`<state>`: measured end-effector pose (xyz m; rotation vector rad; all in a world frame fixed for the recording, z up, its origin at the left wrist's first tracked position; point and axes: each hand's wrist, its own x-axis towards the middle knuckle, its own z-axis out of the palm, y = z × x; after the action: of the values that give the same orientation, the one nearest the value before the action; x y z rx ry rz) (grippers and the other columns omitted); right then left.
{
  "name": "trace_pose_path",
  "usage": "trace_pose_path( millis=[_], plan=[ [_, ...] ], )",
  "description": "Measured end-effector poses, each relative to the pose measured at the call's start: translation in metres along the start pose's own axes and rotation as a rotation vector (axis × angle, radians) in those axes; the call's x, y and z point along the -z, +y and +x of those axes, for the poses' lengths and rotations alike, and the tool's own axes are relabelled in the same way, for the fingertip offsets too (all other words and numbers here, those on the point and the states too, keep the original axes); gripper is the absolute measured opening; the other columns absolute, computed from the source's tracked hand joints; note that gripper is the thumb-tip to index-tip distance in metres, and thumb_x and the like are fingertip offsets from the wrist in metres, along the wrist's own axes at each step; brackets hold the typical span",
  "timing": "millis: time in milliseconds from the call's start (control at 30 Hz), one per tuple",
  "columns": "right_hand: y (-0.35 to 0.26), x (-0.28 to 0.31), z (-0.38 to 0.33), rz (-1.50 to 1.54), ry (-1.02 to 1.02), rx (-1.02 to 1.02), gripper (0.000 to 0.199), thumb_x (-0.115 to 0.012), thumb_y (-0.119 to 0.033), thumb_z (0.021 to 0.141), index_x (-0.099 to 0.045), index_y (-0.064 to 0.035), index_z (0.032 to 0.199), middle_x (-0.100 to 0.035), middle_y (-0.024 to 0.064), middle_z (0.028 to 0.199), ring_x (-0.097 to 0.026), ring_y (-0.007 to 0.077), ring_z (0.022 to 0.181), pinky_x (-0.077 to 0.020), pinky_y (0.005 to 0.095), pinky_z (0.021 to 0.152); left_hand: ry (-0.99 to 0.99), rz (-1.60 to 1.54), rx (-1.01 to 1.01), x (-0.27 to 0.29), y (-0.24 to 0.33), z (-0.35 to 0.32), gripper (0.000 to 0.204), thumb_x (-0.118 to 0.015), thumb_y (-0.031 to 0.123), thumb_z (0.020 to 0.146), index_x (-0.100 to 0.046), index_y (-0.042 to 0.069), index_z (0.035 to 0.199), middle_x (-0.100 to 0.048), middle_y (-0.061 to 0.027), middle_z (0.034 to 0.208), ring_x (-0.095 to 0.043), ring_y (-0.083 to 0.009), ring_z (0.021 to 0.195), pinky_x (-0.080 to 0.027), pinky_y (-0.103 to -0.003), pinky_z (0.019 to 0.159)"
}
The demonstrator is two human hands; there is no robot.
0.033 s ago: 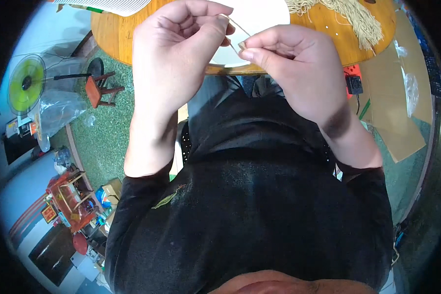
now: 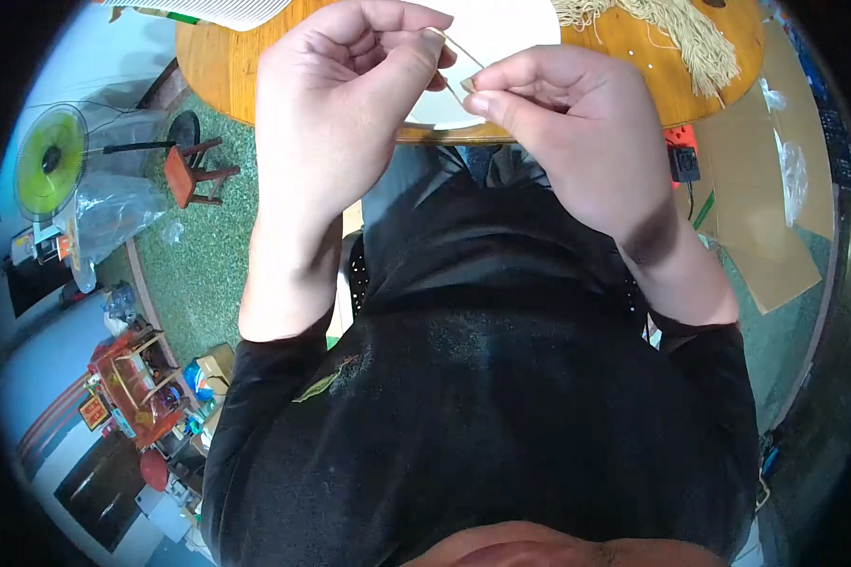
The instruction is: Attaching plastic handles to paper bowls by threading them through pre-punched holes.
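While L hand (image 2: 336,113) pinches a thin tan string (image 2: 464,52), R hand (image 2: 586,128) pinches it too, w/ a white round thing (image 2: 511,28) & yarn bunch (image 2: 704,52) on bench (image 2: 219,71).

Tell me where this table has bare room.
The wooden table is bare left of the left hand, below the white ribbed object; another patch, white-specked, lies between right hand and beige string bundle. Both hands crowd the white disc.

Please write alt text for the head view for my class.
A person's left hand and right hand hold a thin beige strand between them above a white surface on a wooden table, with a bundle of beige strands to the right.
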<state>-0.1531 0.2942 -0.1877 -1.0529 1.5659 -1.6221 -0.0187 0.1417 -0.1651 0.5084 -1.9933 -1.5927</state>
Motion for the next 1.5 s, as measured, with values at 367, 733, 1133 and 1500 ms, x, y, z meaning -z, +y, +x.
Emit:
trace_pose_path(
  millis=[367, 733, 1133, 1500],
  plan=[
    [-0.011, 0.009, 0.009, -0.177, -0.16, -0.08, 0.011, -0.065, -0.005, 0.099, -0.072, 0.0031, 0.103, -0.073, 0.0035, 0.093, -0.068, 0.0074, 0.089, -0.053, 0.023, 0.081, -0.134, -0.196, -0.479, -0.01, -0.03, 0.013, 0.014, -0.069, -0.001, 0.096, -0.072, -0.006, 0.108, -0.074, -0.0083, 0.095, -0.068, -0.012, 0.085, -0.053, -0.024, 0.078],
    [-0.001, 0.021, 0.011, -0.117, -0.224, 0.008, 0.016, -0.064, -0.01, 0.102, -0.071, 0.0012, 0.111, -0.071, 0.0, 0.093, -0.062, 0.0044, 0.084, -0.0501, 0.0214, 0.077, -0.141, 0.121, 0.115, -0.014, 0.031, 0.007, 0.015, -0.074, -0.003, 0.091, -0.07, -0.004, 0.106, -0.071, -0.0024, 0.088, -0.064, -0.0071, 0.077, -0.051, -0.022, 0.07],
    [-0.007, 0.018, 0.006, -0.148, -0.167, -0.069, 0.017, -0.065, -0.014, 0.102, -0.074, -0.0032, 0.112, -0.067, -0.0048, 0.083, -0.047, 0.001, 0.065, -0.0383, 0.0183, 0.058, -0.05, 0.546, -0.236, -0.01, 0.01, -0.025, 0.018, -0.083, 0.009, 0.086, -0.077, 0.003, 0.101, -0.076, -0.0059, 0.092, -0.07, -0.0141, 0.086, -0.058, -0.028, 0.076],
    [-0.01, 0.023, 0.005, -0.039, -0.211, -0.153, 0.018, -0.064, -0.015, 0.102, -0.073, -0.0032, 0.112, -0.067, -0.0026, 0.084, -0.051, 0.0015, 0.066, -0.0386, 0.0172, 0.056, 0.0, 0.651, -0.481, -0.013, 0.004, -0.022, 0.013, -0.082, 0.008, 0.084, -0.077, 0.005, 0.096, -0.075, -0.0069, 0.086, -0.076, -0.0173, 0.08, -0.064, -0.03, 0.062]
  ],
)
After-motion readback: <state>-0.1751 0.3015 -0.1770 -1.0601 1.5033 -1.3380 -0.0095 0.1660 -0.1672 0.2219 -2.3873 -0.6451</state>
